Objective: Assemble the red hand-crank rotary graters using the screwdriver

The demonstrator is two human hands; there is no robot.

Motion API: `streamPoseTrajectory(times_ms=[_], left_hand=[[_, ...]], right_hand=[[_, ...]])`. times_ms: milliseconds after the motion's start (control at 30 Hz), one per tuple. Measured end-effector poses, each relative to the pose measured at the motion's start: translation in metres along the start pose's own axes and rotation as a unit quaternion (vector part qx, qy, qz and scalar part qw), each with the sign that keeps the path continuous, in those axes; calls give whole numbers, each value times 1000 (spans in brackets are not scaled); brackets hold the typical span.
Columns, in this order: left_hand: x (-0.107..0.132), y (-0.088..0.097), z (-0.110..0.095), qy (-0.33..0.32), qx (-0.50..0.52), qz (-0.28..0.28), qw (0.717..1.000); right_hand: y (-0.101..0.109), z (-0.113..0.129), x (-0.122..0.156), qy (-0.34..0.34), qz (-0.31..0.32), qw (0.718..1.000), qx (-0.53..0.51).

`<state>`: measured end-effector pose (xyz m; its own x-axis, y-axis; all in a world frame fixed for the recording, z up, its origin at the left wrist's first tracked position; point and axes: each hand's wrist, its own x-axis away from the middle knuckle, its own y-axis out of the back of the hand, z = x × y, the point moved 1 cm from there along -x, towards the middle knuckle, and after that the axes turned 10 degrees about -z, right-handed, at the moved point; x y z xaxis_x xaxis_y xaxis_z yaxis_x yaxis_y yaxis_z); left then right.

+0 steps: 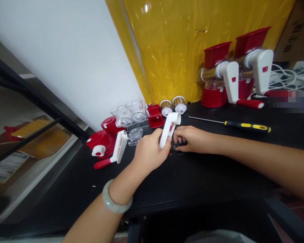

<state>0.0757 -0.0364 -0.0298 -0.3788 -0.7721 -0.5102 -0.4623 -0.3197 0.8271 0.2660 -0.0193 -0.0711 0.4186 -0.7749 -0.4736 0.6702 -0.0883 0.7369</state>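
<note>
My left hand is closed around a white crank handle, holding it tilted above the black table. My right hand lies just to its right with fingertips pinched together at small dark screws scattered on the table; what the fingers hold is too small to name. A jade bangle sits on my left wrist.
A yellow-and-black screwdriver lies behind my right arm. Two assembled red-and-white grinders stand at the back right against yellow plastic sheeting. Red bases, a second white crank, clear cups and metal drums lie at the left.
</note>
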Motion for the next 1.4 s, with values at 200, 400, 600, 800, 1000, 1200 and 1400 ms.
streamPoseTrajectory(times_ms=[200, 400, 600, 800, 1000, 1200, 1400], left_hand=[[-2, 0, 0, 13, 8, 16, 1000], [-4, 0, 0, 25, -13, 18, 999], [-3, -1, 0, 23, -26, 16, 999], [-3, -1, 0, 28, -27, 23, 999], [-2, -2, 1, 35, -33, 24, 999], [-2, -2, 3, 40, -31, 20, 998], [-4, 0, 4, 58, -25, 7, 998]], right_hand=[[1, 4, -1, -2, -12, 1000, -18], [1, 2, -1, -38, -13, 999, 6], [-1, -2, -1, -47, -3, 997, 57], [-2, -2, -3, -72, 13, 996, 48], [-2, 2, -3, -48, -11, 998, 47], [3, 6, -3, -20, -71, 997, 13], [9, 13, 0, 2, -165, 986, -35]])
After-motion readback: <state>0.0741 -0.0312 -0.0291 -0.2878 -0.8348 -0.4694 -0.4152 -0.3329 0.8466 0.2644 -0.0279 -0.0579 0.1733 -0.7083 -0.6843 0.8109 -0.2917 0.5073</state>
